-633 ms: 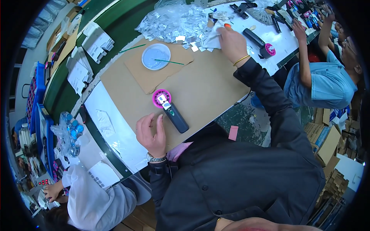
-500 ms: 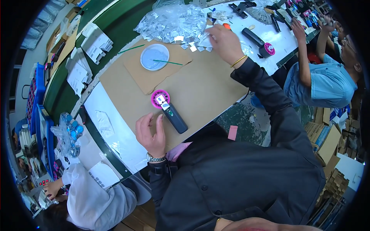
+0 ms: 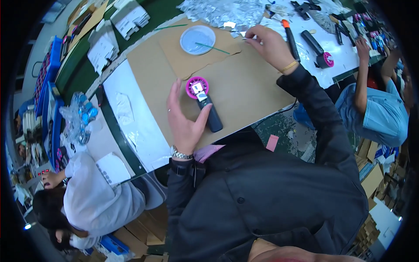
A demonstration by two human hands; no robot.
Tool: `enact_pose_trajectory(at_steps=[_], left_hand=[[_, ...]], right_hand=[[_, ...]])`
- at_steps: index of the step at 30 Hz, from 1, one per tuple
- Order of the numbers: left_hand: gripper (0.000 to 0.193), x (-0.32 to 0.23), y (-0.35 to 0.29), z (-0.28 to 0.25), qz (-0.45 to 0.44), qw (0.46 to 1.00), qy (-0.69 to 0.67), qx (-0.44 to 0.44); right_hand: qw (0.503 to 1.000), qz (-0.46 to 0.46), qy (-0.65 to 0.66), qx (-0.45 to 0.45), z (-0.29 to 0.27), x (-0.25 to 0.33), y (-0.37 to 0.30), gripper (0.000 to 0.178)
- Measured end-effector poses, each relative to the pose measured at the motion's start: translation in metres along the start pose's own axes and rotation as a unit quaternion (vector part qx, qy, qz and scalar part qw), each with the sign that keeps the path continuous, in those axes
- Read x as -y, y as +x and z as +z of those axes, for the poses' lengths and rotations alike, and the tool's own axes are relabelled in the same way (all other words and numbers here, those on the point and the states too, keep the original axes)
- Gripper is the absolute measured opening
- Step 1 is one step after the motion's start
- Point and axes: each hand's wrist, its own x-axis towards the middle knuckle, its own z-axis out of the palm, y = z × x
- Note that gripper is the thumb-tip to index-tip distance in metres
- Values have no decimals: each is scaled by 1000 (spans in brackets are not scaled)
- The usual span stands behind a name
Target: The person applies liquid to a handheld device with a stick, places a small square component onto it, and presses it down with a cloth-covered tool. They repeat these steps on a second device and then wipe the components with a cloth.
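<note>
Now the left hand (image 3: pixel 185 122) lies further over the small handheld fan with a black handle and round magenta head (image 3: pixel 213 116); a moment ago it rested beside the handle. Its fingers are spread wide along the fan's left side, and its thumb reaches across onto the handle. That probably leaves the fan better steadied, flat on the brown cardboard sheet (image 3: pixel 248 87) over the white counter (image 3: pixel 148 144).

Meanwhile, the right hand (image 3: pixel 273 49) has come clear of the glossy heap of silver squares (image 3: pixel 222 13), its thumb and forefinger pinching what looks like a small pale piece (image 3: pixel 244 39). So one hand seems to attend to the fan while the other carries something apart from it. The whole view has shifted too, and the black tool with an orange end (image 3: pixel 291 41) shows more fully beside the right hand.

Blur and small size hide the pinched piece's shape and exact kind. Whether the thumb presses the handle or merely hovers close above it, I cannot tell. Whether the pale squares on the fan's head are fixed or loose is unclear, and the upper edge of the picture cuts off the heap.
</note>
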Motion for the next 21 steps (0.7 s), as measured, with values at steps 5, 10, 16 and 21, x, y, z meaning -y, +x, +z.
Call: enact_pose_trajectory(at_steps=[5,10,16,21], left_hand=[[102,6,6,12,-13,999,-48,13],[101,8,5,16,-26,998,-62,19],[100,9,2,15,-38,997,-69,13],[100,13,1,14,-40,997,-67,13]], right_hand=[[977,21,208,52,-18,61,-17,15],[929,-19,346,132,6,102,-14,16],[919,-53,340,191,25,123,6,17],[916,-23,315,247,27,127,15,17]])
